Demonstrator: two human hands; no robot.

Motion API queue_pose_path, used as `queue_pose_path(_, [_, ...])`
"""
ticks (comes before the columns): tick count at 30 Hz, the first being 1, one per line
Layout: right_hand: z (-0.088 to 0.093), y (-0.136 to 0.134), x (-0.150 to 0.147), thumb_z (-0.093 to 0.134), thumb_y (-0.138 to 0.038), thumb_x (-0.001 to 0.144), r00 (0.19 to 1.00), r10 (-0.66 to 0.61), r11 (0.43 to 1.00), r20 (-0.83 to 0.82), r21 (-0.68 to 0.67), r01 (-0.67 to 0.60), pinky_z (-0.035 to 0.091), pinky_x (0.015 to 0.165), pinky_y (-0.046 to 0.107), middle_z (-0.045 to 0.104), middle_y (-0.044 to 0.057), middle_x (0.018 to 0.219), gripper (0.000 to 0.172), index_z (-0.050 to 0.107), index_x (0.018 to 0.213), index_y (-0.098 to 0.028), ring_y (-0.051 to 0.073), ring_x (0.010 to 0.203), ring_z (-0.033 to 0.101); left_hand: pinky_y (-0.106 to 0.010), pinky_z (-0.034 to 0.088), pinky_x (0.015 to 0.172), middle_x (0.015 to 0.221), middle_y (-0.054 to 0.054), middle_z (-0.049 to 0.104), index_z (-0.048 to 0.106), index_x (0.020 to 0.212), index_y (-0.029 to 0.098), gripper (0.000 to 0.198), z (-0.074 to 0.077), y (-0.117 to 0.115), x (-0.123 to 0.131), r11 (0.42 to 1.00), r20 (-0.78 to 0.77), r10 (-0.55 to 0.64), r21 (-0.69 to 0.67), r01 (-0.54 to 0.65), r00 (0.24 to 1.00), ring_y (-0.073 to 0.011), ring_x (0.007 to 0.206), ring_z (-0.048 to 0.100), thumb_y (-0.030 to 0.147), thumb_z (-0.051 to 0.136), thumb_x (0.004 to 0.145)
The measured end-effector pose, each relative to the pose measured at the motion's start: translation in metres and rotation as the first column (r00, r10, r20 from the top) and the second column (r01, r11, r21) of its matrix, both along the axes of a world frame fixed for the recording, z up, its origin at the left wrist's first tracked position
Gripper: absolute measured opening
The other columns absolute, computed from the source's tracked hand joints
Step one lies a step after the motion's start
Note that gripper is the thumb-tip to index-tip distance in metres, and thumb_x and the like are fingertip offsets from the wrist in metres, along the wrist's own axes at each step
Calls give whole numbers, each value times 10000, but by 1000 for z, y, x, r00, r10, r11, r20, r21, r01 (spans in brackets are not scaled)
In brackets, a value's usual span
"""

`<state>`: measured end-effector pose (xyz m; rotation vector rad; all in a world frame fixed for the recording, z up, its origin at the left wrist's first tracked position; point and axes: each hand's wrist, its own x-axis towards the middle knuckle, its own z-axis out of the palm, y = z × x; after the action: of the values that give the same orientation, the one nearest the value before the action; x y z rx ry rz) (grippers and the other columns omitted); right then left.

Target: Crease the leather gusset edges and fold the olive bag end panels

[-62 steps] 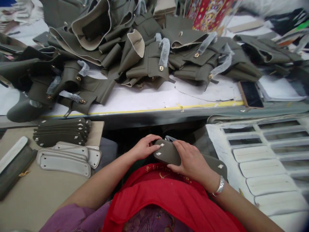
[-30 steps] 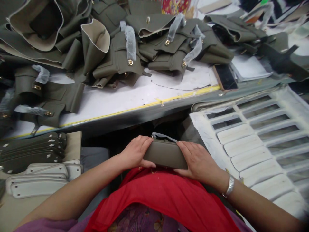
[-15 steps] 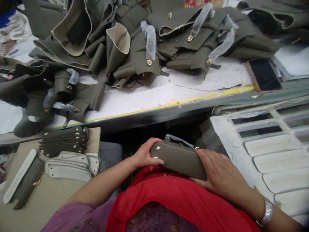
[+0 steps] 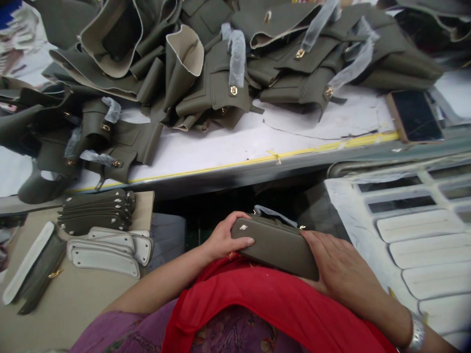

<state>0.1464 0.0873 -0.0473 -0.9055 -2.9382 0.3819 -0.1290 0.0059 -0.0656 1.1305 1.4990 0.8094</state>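
An olive-green leather bag (image 4: 275, 245) rests against my lap, its flat base with a metal stud turned up toward me. My left hand (image 4: 230, 235) grips its left end, thumb lying across the base near the stud. Around the right end wraps my right hand (image 4: 334, 264), its thumb partly hidden under the edge. Along the bag's far side shows a strip of clear plastic wrap (image 4: 274, 213) with bits of gold metal. The rest of the bag is out of sight behind the base.
Several olive bag pieces (image 4: 221, 78) with plastic-wrapped gold clasps lie across the white-covered table (image 4: 235, 147). A phone (image 4: 415, 117) sits near its edge. On my left, a board (image 4: 88, 304) carries dark studded bases (image 4: 95, 213) and pale ones (image 4: 105, 262). A rack with white padded pieces (image 4: 423, 247) stands right.
My left thumb has shifted up along the base and now covers a second stud. Both hands keep hold of the bag. The view has moved slightly.
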Motion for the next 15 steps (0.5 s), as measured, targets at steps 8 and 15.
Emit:
queue_pose_path(8, [22,12,20,541,-479,837,953,-302,862,16,-423,280,435,935,381,587,96,1177,442,536,1172,-191,232,1071,551,-262,454,775,1042,-10,594,486,1133,234,471,0,-2,7,993,-37,56,-98,-59,998,-167,886,563,388,662,725])
queue_pose_path(15, [8,5,45,611,-460,777,788,-616,558,-1,-707,435,463,847,312,616,37,1113,419,585,1121,-221,199,984,584,-296,473,801,1081,-28,603,498,1148,232,513,4,-1,9,992,-76,45,-116,-54,996,-199,921,583,452,658,713])
